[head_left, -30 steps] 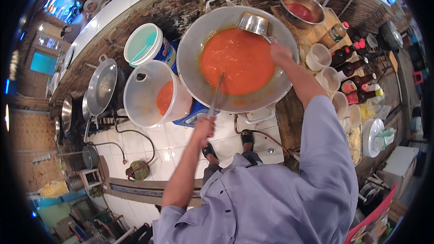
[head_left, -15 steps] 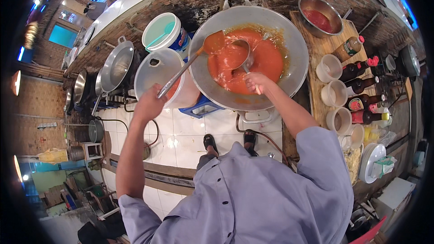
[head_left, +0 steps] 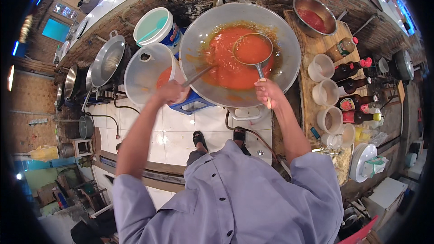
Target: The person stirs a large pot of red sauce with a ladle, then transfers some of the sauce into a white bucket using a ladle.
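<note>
A wide metal wok [head_left: 192,27] holds orange-red sauce [head_left: 221,74] with oil around its edge. My right hand [head_left: 267,91] is closed around the wooden handle of a ladle [head_left: 259,69], whose round bowl is full of sauce over the pan's right half. In my left hand [head_left: 171,92] is the shaft of a metal spatula [head_left: 199,75]. The spatula slants over the wok's left rim, its blade sunk out of sight in the sauce. Beneath and beside that hand stands a translucent white bucket [head_left: 134,74] with red sauce visible inside.
Behind the bucket is a white pail [head_left: 141,31] with a teal scoop. A wooden table [head_left: 312,47] on the right carries a steel bowl [head_left: 332,29], several plastic tubs [head_left: 320,67] and sauce bottles [head_left: 357,86]. Pans [head_left: 107,61] stand left; a hose [head_left: 257,138] crosses the floor.
The spatula blade has gone from above the sauce down into it. The ladle has shifted toward the wok's right side and its bowl now faces up, full.
</note>
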`<state>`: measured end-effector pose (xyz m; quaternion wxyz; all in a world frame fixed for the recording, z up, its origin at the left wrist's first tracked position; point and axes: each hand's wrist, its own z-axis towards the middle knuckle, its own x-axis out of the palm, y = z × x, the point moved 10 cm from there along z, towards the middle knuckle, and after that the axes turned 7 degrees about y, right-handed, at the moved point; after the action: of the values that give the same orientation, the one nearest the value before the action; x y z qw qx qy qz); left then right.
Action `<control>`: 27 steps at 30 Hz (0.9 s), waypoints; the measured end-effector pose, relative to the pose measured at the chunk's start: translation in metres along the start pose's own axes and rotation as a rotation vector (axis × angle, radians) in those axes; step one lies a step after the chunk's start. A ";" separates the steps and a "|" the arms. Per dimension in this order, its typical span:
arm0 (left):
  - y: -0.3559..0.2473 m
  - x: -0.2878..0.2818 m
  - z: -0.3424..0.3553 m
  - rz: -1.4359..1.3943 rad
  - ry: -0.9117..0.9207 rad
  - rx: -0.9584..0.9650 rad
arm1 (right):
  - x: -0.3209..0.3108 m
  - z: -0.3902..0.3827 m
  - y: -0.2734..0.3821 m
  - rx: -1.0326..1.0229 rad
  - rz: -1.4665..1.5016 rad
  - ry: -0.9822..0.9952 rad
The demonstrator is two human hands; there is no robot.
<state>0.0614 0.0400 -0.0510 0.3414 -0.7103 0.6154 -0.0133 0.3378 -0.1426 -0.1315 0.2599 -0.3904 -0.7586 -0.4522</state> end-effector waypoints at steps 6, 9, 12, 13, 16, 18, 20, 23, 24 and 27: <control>-0.003 0.075 0.045 -0.475 -0.101 0.072 | -0.019 -0.020 -0.009 -0.048 0.092 -0.072; -0.010 0.078 0.041 -0.534 -0.060 0.139 | -0.026 -0.020 -0.012 -0.061 0.103 -0.099; -0.009 0.071 0.023 -0.519 -0.051 0.178 | -0.030 -0.012 -0.019 -0.066 0.134 -0.071; -0.008 0.069 0.015 -0.512 -0.054 0.177 | -0.031 -0.010 -0.021 -0.068 0.135 -0.078; -0.013 0.063 -0.015 -0.424 -0.102 0.196 | -0.029 -0.002 -0.022 -0.073 0.134 -0.090; -0.022 0.054 -0.043 -0.164 -0.276 0.366 | -0.023 0.004 -0.022 -0.076 0.135 -0.089; -0.046 0.063 -0.082 0.295 -0.548 0.688 | -0.019 0.014 -0.021 -0.084 0.150 -0.073; -0.052 0.070 -0.110 0.423 -0.511 0.214 | -0.023 0.026 -0.024 -0.076 0.185 -0.065; -0.048 0.067 -0.114 0.433 -0.549 0.227 | -0.021 0.027 -0.027 -0.059 0.194 -0.062; -0.031 0.039 -0.118 0.444 -0.590 0.167 | -0.015 0.023 -0.025 -0.077 0.240 -0.013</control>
<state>0.0459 -0.0496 0.0393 0.5554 -0.5027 0.6262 0.2161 0.3248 -0.1345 -0.1658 0.2923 -0.4911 -0.6901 -0.4440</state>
